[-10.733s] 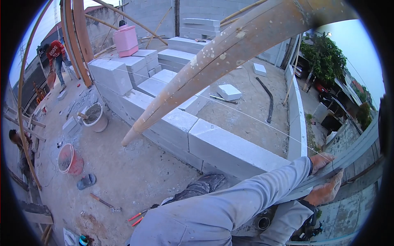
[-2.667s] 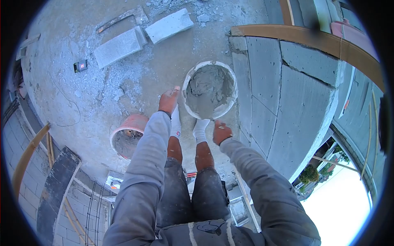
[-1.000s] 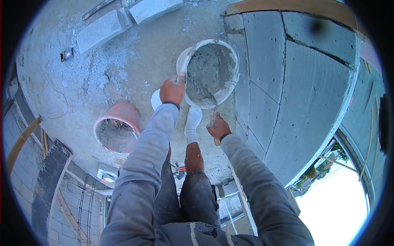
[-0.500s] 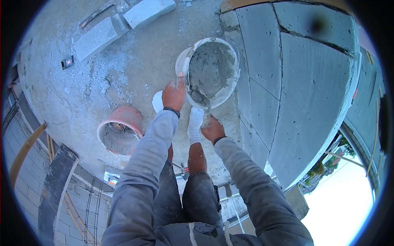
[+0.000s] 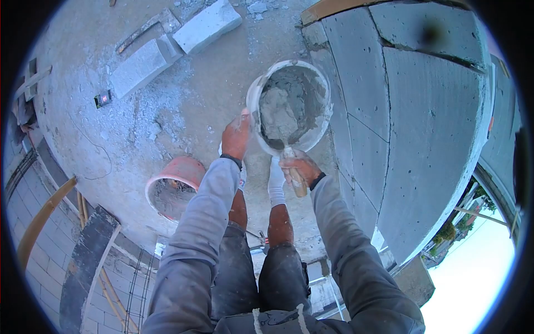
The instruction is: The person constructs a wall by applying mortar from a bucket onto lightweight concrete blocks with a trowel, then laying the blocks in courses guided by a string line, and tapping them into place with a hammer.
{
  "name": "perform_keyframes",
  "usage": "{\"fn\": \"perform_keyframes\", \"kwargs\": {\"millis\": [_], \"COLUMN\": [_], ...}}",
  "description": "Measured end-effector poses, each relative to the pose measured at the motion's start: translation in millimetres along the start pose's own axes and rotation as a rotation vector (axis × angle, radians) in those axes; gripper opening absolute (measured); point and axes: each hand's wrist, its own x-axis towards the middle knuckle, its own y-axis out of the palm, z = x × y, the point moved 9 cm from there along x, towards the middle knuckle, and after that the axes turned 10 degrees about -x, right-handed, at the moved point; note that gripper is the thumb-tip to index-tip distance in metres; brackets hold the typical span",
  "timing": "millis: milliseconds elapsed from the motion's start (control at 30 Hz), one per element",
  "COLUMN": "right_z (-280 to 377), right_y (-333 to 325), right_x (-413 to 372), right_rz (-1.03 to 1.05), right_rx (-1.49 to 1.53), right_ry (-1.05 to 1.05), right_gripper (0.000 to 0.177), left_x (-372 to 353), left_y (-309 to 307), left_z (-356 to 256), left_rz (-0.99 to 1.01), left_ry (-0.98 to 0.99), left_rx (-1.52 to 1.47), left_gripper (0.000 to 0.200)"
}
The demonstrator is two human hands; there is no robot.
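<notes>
A whitish bucket [image 5: 325, 114] stands in front of my feet, its inside coated with grey mortar [image 5: 308, 92]. My left hand [image 5: 236, 135] is closed on the near left side of its rim. In my right hand [image 5: 302, 166] is a trowel [image 5: 300, 189], gripped by its wooden handle, which points back toward me. The trowel's blade lies inside the bucket and is hidden under a heap of wet mortar. My right hand is just outside the near rim.
A pinkish bucket [image 5: 192, 165] lies tipped toward me on the left. Pale blocks [image 5: 208, 25] and crumbs lie on the floor farther left, near a small dark box [image 5: 103, 99]. A grey block wall [image 5: 434, 128] rises close on the right.
My right hand has turned, and the trowel handle now shows. A heap of mortar has come up on the blade inside the bucket. My left hand stays at the rim.
</notes>
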Motion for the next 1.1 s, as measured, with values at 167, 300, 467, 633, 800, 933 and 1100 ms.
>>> {"fn": "perform_keyframes", "kwargs": {"millis": [167,300,467,633,800,933,1100], "right_z": [24.0,31.6,102.8,201.3,288.1,313.2,298.2], "right_y": [-1.5,-1.2,31.1,4.5,-37.5,-57.4,-58.7], "right_x": [-40.6,-106.0,-277.9,-373.7,-393.6,-375.9,-376.4], "right_rz": [0.005,-0.004,-0.006,-0.277,-0.842,-1.035,-1.116], "right_rx": [-0.041,0.000,-0.020,-0.259,-0.704,-1.102,-1.145], "right_ry": [-0.035,-0.087,-0.235,-0.500,-0.529,-0.573,-0.455], "right_gripper": [0.023,0.023,0.018,0.017,0.030,0.038,0.038], "left_x": [3.9,-12.2,-54.5,-113.8,-158.3,-241.7,-280.1], "left_y": [-56.0,-89.6,-105.5,-63.8,-30.0,7.8,9.8], "left_z": [18.0,-10.3,-90.9,-173.0,-187.5,-194.2,-118.3], "left_rz": [-0.014,-0.138,-0.197,-0.136,-0.147,-0.174,-0.218], "left_ry": [-0.108,-0.053,0.083,0.156,0.186,0.212,0.198], "left_rx": [-0.478,-0.226,-0.365,-0.390,-0.324,-0.274,-0.430], "left_gripper": [0.049,0.049,0.050,0.050,0.054,0.056,0.055]}}
